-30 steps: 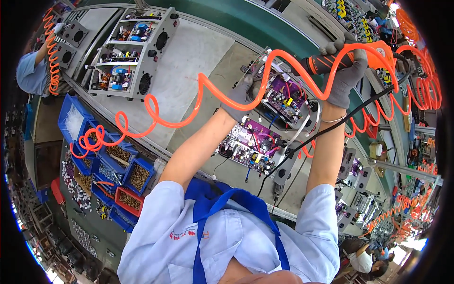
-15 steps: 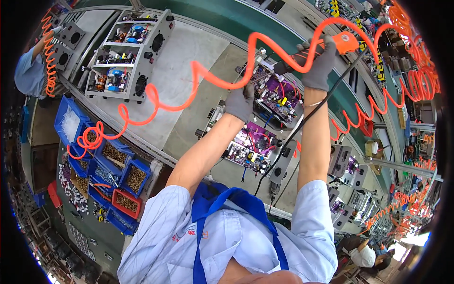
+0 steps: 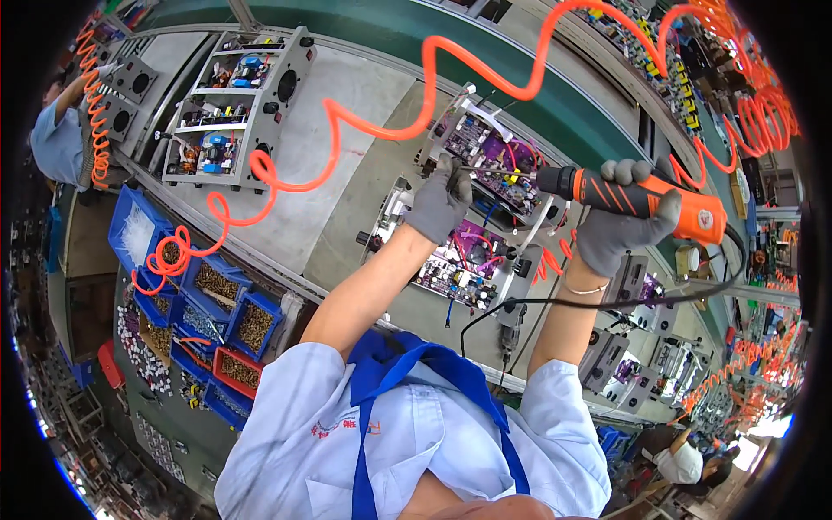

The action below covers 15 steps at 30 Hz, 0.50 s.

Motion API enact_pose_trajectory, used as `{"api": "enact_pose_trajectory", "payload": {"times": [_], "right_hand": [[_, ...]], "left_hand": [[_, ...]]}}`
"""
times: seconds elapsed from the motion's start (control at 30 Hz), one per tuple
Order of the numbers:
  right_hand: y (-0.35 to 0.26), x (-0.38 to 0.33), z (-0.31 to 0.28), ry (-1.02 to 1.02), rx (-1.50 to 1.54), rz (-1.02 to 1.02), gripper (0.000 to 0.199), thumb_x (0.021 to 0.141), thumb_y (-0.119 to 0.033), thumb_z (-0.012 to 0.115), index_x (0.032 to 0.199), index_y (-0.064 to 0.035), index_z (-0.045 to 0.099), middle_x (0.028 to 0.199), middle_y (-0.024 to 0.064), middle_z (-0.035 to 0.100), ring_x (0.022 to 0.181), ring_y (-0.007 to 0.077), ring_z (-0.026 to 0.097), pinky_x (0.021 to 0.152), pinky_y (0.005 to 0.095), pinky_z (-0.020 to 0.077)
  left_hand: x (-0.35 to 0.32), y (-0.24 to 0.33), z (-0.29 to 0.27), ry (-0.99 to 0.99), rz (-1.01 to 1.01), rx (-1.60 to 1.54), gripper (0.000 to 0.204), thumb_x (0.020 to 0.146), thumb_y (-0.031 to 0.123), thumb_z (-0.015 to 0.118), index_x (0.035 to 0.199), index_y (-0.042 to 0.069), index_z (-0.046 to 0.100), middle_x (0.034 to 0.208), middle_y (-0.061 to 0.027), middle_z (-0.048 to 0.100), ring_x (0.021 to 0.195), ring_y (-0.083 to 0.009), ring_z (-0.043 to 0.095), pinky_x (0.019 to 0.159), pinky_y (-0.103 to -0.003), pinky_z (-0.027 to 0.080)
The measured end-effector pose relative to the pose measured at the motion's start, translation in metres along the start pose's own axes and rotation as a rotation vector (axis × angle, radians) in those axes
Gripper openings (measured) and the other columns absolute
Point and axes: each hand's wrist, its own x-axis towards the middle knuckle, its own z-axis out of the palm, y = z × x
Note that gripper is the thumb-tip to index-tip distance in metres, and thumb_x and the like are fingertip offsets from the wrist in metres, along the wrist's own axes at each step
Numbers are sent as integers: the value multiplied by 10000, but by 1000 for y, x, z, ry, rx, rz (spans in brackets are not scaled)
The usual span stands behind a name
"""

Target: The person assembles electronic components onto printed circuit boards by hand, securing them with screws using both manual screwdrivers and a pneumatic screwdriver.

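In a grey glove, my right hand (image 3: 626,227) is wrapped round an orange and black electric screwdriver (image 3: 643,199). The tool lies nearly level, its long thin bit pointing left. My left hand (image 3: 438,206), also gloved, has its fingers pinched together at the bit's tip; what they hold is too small to make out. Behind and below the bit is an open metal unit with a purple circuit board (image 3: 498,156), colourful wires and small parts. A second unit with a purple circuit board (image 3: 459,270) stands nearer to me, partly below my left forearm.
A coiled orange air hose (image 3: 381,132) stretches across the bench, and a black cable (image 3: 555,302) passes over my right wrist. Grey cased units (image 3: 234,108) stand at left. Blue bins (image 3: 251,325) and a red bin (image 3: 236,371) hold fasteners. Another person (image 3: 59,143) is at far left.
My right hand has come nearer and to the right, swinging the electric screwdriver from tilted to nearly level. The air hose has shifted up and left. My left hand has barely moved.
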Motion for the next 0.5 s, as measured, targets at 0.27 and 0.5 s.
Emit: {"api": "enact_pose_trajectory", "payload": {"times": [0.27,0.5], "right_hand": [[-15,-24,13,-137,-47,-97,593,766,-447,628,1144,-24,454,778,65,526,650,178,511,614,370,453],[-2,-25,28,-237,-66,-58,577,774,-438,623,1139,-30,440,797,79,528,659,187,525,629,377,461]], "left_hand": [[-18,7,0,-192,-198,-3,146,888,253,607,890,110,577,742,-4,502,614,-102,490,479,-211,445],[-11,24,-27,-375,-283,127,304,893,326,594,956,30,577,872,-74,600,692,-157,585,539,-258,527]]}}
